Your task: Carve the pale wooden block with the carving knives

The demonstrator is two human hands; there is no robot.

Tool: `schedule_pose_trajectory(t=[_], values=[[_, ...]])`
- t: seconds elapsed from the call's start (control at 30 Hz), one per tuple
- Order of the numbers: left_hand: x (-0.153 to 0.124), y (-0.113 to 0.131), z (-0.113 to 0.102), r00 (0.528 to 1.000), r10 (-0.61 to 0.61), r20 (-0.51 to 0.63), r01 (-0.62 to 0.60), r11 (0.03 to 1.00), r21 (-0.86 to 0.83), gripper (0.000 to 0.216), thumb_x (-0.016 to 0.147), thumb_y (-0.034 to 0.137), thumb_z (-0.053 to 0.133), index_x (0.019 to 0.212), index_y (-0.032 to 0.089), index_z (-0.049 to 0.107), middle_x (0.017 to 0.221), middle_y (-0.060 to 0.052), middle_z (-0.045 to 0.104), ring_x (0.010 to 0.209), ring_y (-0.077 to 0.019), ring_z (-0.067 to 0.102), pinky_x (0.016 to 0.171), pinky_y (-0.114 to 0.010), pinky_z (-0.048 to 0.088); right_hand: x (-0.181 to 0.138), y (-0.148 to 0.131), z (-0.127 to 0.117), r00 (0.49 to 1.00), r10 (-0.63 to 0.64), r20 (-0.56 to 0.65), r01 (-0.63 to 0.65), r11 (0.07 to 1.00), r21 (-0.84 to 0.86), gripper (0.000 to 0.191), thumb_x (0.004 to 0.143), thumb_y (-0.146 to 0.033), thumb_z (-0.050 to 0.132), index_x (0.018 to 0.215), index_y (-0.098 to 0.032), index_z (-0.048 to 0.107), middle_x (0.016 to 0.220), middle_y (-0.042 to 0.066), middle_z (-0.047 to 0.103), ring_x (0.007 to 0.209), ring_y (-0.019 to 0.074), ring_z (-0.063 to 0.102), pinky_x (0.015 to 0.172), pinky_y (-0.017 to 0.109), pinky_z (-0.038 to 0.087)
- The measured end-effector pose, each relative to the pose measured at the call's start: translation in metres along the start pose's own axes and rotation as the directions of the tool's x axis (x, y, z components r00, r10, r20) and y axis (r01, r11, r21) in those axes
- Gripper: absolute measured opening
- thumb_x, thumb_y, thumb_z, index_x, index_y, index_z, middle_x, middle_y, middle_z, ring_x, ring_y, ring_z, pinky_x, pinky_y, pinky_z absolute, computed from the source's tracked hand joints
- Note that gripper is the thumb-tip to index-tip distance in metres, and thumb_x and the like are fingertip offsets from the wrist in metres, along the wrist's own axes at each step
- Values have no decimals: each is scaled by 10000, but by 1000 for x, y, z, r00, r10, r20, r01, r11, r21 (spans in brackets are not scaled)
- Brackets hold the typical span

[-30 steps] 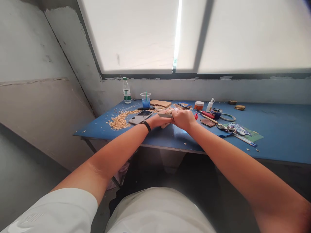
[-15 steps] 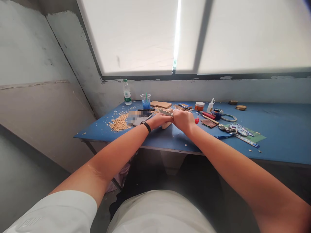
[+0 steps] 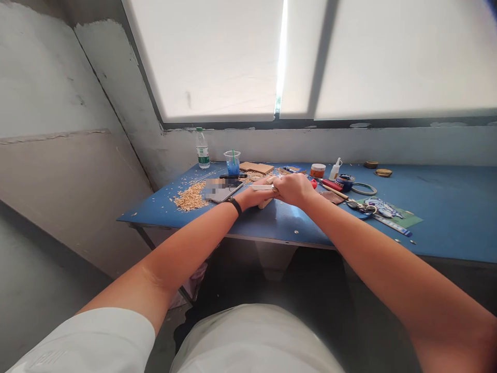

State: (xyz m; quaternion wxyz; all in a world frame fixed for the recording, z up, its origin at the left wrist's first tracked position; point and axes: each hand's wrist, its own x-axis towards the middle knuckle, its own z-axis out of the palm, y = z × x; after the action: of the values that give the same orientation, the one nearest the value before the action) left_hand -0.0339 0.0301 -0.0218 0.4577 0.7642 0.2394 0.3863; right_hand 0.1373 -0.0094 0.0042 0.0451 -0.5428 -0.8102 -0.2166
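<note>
Both my hands meet over the blue table (image 3: 446,217). My left hand (image 3: 254,196), with a black band on its wrist, is closed around a pale wooden piece (image 3: 265,202) whose end shows below the fingers. My right hand (image 3: 295,188) grips a knife; its blade (image 3: 261,187) points left across the top of the wood. A pile of wood shavings (image 3: 190,196) lies to the left of my hands.
A phone (image 3: 222,190) lies beside the shavings. Behind it stand a water bottle (image 3: 202,148), a plastic cup with blue liquid (image 3: 233,162) and flat wood boards (image 3: 256,167). To the right are an orange jar (image 3: 318,170), a glue bottle (image 3: 335,168), a ring (image 3: 364,188) and keys (image 3: 363,207).
The knife blade has shifted slightly, from angled up-left to lying flatter across the wood. Both hands stay together at the same spot on the table.
</note>
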Motion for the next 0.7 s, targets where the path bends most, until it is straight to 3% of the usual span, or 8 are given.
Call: schedule_pose_trajectory(t=[0.13, 0.27, 0.43, 0.7], values=[[4, -7, -1, 997, 70, 39, -70, 998, -8, 274, 770, 357, 852, 822, 157, 673, 859, -34, 673, 838, -167, 593, 794, -287, 512, 4, -2, 12, 997, 72, -20, -72, 997, 24, 439, 1077, -506, 519, 1168, -149, 757, 1107, 195, 810, 1040, 359, 781, 790, 375, 528], [8, -16, -2, 999, 41, 25, -40, 998, -50, 287, 739, 364, 836, 880, 148, 708, 929, -48, 704, 896, -183, 634, 844, -300, 520, 4, -6, 19, 989, 145, -35, -143, 988, 60, 512, 1079, -577, 509, 1209, -140, 741, 1137, 211, 803, 1051, 359, 782, 799, 368, 543], [11, -25, -4, 997, -72, -35, 71, 996, -46, 282, 733, 373, 845, 797, 150, 684, 768, -9, 635, 727, -130, 533, 676, -261, 407, 0, -11, 13, 973, 230, -26, -227, 970, 92, 480, 1085, -522, 527, 1217, -113, 741, 1119, 233, 803, 1091, 358, 781, 833, 352, 559], [14, -25, -6, 984, -162, -73, 162, 987, -5, 380, 663, 358, 889, 610, 165, 567, 610, 30, 481, 609, -100, 409, 589, -280, 308, -7, -18, 15, 953, 304, 10, -302, 939, 164, 408, 1085, -428, 510, 1219, -132, 758, 1134, 217, 801, 1052, 319, 790, 831, 338, 568]])
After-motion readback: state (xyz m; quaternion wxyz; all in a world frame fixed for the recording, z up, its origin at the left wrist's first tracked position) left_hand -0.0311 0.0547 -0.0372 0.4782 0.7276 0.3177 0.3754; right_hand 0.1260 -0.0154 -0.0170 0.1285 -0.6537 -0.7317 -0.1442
